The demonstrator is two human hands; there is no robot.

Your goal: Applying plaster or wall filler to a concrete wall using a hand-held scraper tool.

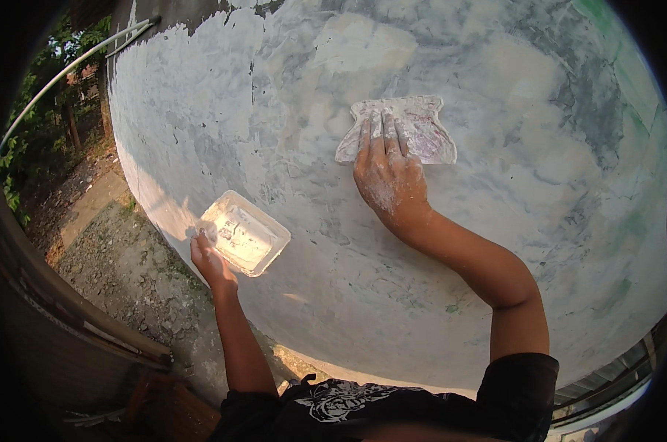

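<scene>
My right hand, dusted with white, lies with its fingers stretched over a flat putty spreader and presses it against the wall. The spreader has curved-in sides and is smeared with white over a pinkish surface. Lower and to the left, my left hand grips a rectangular plastic tub by its near left side, its fingers partly hidden behind it. White putty coats the inside of the tub, which is tilted toward me in sunlight.
Patchy white and grey coating covers the wall, with bare dark grey at the top. A pale pipe sticks out from its upper left edge. Rubble ground and trees are at left. A slatted structure stands at lower right.
</scene>
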